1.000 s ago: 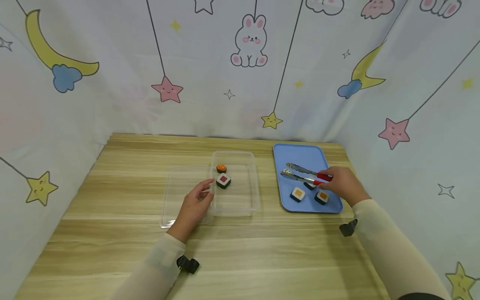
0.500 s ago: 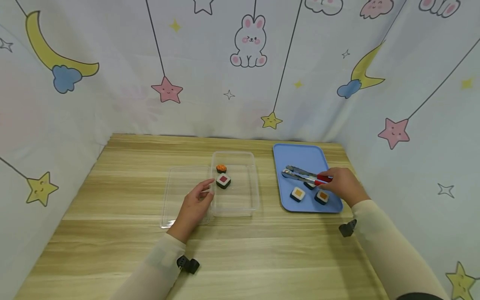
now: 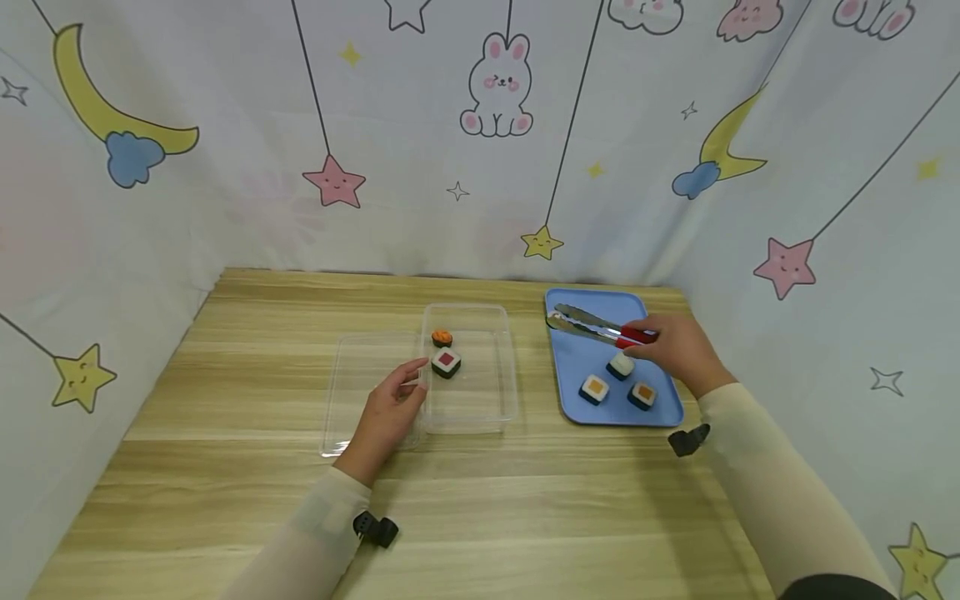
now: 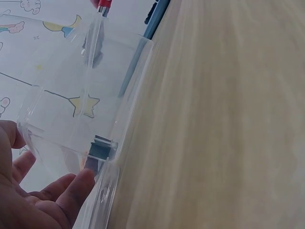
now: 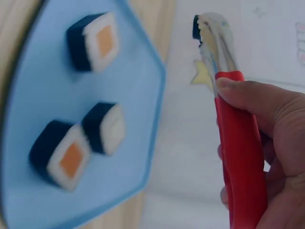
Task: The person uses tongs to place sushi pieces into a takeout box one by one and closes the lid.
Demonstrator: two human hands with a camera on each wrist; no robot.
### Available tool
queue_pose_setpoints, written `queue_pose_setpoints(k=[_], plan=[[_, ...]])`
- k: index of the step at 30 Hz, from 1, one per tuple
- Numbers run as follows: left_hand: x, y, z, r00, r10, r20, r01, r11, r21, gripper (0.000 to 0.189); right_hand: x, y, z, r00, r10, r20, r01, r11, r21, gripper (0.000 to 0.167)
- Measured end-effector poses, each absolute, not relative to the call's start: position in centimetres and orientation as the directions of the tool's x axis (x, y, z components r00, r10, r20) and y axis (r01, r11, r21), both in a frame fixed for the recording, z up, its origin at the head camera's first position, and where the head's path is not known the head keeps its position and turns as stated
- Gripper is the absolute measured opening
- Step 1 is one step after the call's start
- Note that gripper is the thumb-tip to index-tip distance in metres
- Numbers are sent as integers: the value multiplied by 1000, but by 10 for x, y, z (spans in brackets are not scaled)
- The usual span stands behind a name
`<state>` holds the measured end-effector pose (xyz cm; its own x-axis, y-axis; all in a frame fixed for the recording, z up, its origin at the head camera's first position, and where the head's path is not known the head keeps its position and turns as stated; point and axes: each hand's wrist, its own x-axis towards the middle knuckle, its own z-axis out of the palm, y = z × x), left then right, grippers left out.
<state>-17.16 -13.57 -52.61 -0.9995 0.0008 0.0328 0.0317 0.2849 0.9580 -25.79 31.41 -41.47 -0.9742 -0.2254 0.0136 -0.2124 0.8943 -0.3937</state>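
My right hand (image 3: 678, 350) grips red-handled metal tongs (image 3: 626, 336). At the tongs' tips a small sushi piece, mostly hidden, shows as a dark edge (image 5: 196, 27). Below the tongs, several sushi pieces lie on a blue tray (image 3: 585, 287): two with orange centres, such as the front left one (image 3: 594, 389), and a plain white-topped roll (image 3: 620, 366). My left hand (image 3: 386, 417) rests with relaxed fingers against the side of a clear plastic box (image 3: 472, 408). Inside the box are an orange-topped sushi (image 3: 442, 337) and a red-centred roll (image 3: 446, 362).
The box's clear lid (image 3: 360, 375) lies folded out flat to its left, partly under my left hand. Everything stands on a wooden table (image 3: 480, 508). A white curtain (image 3: 420, 225) with cartoon prints hangs behind the table and on both sides.
The tongs have squeezed together on a sushi piece and lifted it up and left towards the tray's far left edge. The white-topped roll is now uncovered. My left hand stays put.
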Motion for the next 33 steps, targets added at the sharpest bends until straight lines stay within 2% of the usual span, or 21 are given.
queue_pose_setpoints(k=[7,16,25,29,33], plan=[[-172,-136,-526,-999,-5,32,30,281,959,43,-263,268,-395,-950,-311,19,-296,882,-366,47],[-172,-136,-528,-999,-8,31,27,282,959,44,-253,194,-398,-873,-486,-33,-428,798,-424,40],[-172,-135,-527,-999,-6,42,39,284,958,43,-251,144,-405,-768,-633,-96,-607,768,-206,36],[-172,-136,-527,-999,-6,49,45,289,956,43,-251,132,-406,-748,-651,-131,-638,759,-132,35],[-173,-136,-528,-998,-9,55,50,297,954,44,-251,125,-407,-738,-659,-148,-650,752,-110,34]])
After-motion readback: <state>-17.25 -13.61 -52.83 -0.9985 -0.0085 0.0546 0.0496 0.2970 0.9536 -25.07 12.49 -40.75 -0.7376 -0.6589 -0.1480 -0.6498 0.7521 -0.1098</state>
